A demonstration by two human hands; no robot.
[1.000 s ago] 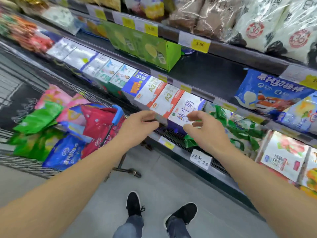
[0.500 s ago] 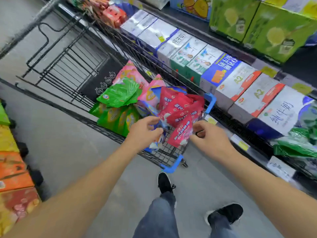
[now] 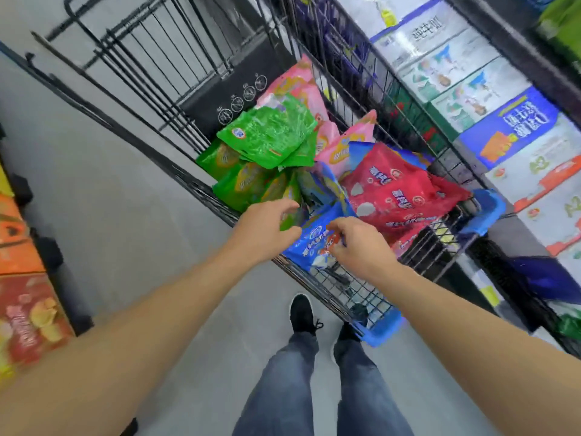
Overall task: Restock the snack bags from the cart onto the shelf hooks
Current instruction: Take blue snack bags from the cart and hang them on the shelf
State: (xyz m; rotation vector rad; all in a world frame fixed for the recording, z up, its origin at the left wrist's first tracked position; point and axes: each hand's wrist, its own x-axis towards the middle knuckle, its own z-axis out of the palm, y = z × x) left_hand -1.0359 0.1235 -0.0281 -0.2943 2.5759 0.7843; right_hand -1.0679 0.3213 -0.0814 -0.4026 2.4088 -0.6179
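While both hands reach into the cart [image 3: 201,190] at frame centre, the right hand [image 3: 358,243] pinches a blue snack bag [image 3: 314,243] with a cartoon print, its lettering blurred; the left hand [image 3: 267,228] hovers loosely curled, empty, beside green bags [image 3: 267,133]. Red bags [image 3: 399,190] lie right.

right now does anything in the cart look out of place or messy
Nothing looks spilled or damaged. The snack bags lie jumbled in the cart: green bags, pink bags and red bags overlap at angles. The right hand and the left hand reach at a blue bag near the cart's edge.
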